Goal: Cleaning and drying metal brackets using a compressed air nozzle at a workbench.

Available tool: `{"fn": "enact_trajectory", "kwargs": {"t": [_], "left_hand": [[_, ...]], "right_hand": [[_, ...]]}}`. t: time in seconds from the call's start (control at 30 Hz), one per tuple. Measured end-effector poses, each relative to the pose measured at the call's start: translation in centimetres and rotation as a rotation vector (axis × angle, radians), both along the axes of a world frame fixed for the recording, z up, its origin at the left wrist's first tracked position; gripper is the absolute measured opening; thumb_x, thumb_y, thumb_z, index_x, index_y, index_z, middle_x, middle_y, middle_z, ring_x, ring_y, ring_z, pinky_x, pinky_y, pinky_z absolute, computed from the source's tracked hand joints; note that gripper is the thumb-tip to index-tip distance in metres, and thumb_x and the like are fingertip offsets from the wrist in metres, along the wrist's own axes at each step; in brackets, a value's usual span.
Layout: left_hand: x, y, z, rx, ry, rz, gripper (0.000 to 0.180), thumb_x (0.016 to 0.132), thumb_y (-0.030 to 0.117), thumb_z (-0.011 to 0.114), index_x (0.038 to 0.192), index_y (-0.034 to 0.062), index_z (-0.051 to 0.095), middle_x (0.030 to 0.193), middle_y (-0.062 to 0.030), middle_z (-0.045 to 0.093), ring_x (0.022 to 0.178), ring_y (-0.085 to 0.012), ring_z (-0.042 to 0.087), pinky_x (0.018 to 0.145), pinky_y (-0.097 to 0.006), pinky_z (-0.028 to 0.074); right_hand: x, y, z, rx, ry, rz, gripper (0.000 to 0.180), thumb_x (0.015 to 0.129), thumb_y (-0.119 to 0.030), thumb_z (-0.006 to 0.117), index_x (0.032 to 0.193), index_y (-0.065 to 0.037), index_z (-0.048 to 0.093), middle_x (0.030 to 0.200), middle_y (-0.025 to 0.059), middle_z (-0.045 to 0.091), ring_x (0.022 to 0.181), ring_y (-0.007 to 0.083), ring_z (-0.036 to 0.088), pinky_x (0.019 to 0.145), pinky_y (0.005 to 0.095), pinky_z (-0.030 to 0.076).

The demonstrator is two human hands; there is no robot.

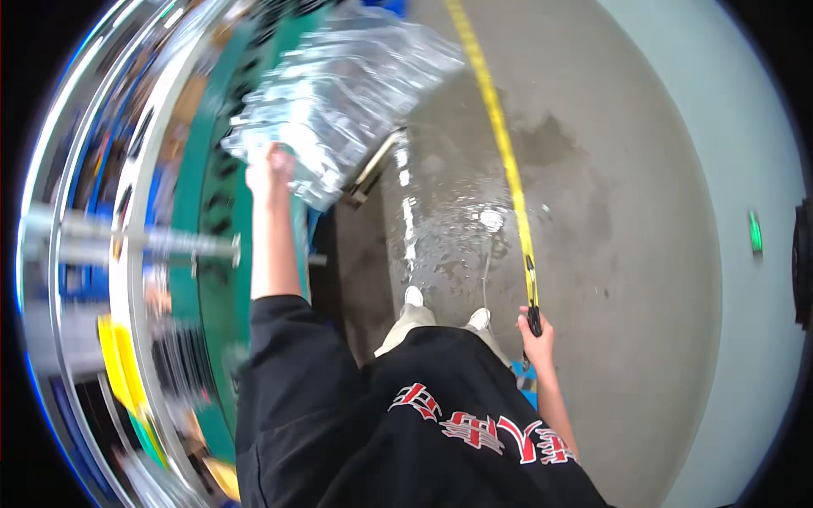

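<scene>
My left hand (pixel 274 172) is raised at the upper left, its fingers closed on the near edge of a clear plastic tray (pixel 347 89). The tray is ribbed, shiny and partly smeared by motion; I cannot tell whether it is one piece or a stack. Low on the right, my right hand (pixel 539 340) is closed around a slim black tool (pixel 533 319) with a narrow tip pointing forward. Its exact kind is too small to make out. The tool overlaps the yellow floor line in view.
Along the left runs a green-topped workbench (pixel 190 203) with black items on it and blurred shelving beyond. Yellow tape (pixel 498 127) crosses the shiny grey floor (pixel 610 237). A pale wall (pixel 720 127) with a green sign (pixel 755 233) stands right. Something blue (pixel 527 385) shows beside my right forearm.
</scene>
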State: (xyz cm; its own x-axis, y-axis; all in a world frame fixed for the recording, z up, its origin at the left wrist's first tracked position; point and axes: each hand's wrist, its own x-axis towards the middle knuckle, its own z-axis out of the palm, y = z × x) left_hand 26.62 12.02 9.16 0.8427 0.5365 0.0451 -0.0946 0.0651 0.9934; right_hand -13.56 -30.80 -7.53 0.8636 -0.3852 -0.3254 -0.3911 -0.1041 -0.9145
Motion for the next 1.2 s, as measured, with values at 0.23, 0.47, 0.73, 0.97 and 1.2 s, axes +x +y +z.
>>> {"fn": "enact_trajectory", "kwargs": {"t": [0.23, 0.47, 0.73, 0.97, 1.2], "left_hand": [[-34.2, 5.4, -4.8, -0.459, 0.130, 0.539, 0.043, 0.079, 0.004, 0.071, 0.117, 0.0033, 0.051, 0.091, -0.0087, 0.063, 0.074, -0.0170, 0.060, 0.067, -0.034, 0.054], [-65.9, 1.6, -3.5, -0.479, -0.040, 1.460, 0.039, 0.078, 0.007, 0.074, 0.111, 0.0010, 0.055, 0.101, -0.0141, 0.059, 0.088, -0.0213, 0.060, 0.076, -0.030, 0.053], [-83.0, 3.9, -11.5, -0.644, -0.309, 1.892, 0.033, 0.081, 0.020, 0.071, 0.104, 0.0027, 0.055, 0.091, -0.0108, 0.059, 0.074, -0.0179, 0.056, 0.061, -0.029, 0.050], [-82.3, 9.8, -15.6, -0.988, -0.243, 1.915, 0.041, 0.083, 0.035, 0.068, 0.110, 0.0054, 0.057, 0.096, -0.0103, 0.061, 0.077, -0.0177, 0.056, 0.062, -0.028, 0.046], [-82.1, 10.7, -12.2, -0.522, 0.518, 1.321, 0.048, 0.082, 0.034, 0.070, 0.116, 0.0026, 0.058, 0.099, -0.0153, 0.064, 0.085, -0.0278, 0.063, 0.079, -0.040, 0.050]], "right_hand": [[5.7, -3.1, -4.3, 0.000, 0.089, 0.550, 0.023, 0.091, -0.011, 0.064, 0.112, -0.004, 0.067, 0.077, 0.0025, 0.063, 0.068, 0.0113, 0.058, 0.066, 0.0237, 0.048], [12.9, 2.0, -5.7, -0.001, 0.136, 0.997, 0.023, 0.092, -0.014, 0.064, 0.113, -0.004, 0.066, 0.078, 0.0036, 0.063, 0.067, 0.0115, 0.058, 0.065, 0.0234, 0.048], [14.0, 13.8, -2.7, 0.018, 0.057, 1.182, 0.023, 0.094, -0.015, 0.063, 0.114, -0.004, 0.064, 0.073, 0.0025, 0.059, 0.064, 0.0109, 0.054, 0.062, 0.0228, 0.046], [8.4, 20.8, -2.7, -0.041, -0.008, 1.205, 0.023, 0.094, -0.015, 0.064, 0.114, -0.005, 0.065, 0.075, 0.0021, 0.059, 0.066, 0.0108, 0.054, 0.064, 0.0228, 0.046], [1.4, 24.9, -1.6, -0.273, -0.052, 1.252, 0.023, 0.093, -0.015, 0.065, 0.114, -0.005, 0.065, 0.077, 0.0021, 0.060, 0.068, 0.0108, 0.055, 0.066, 0.0231, 0.046]]}}
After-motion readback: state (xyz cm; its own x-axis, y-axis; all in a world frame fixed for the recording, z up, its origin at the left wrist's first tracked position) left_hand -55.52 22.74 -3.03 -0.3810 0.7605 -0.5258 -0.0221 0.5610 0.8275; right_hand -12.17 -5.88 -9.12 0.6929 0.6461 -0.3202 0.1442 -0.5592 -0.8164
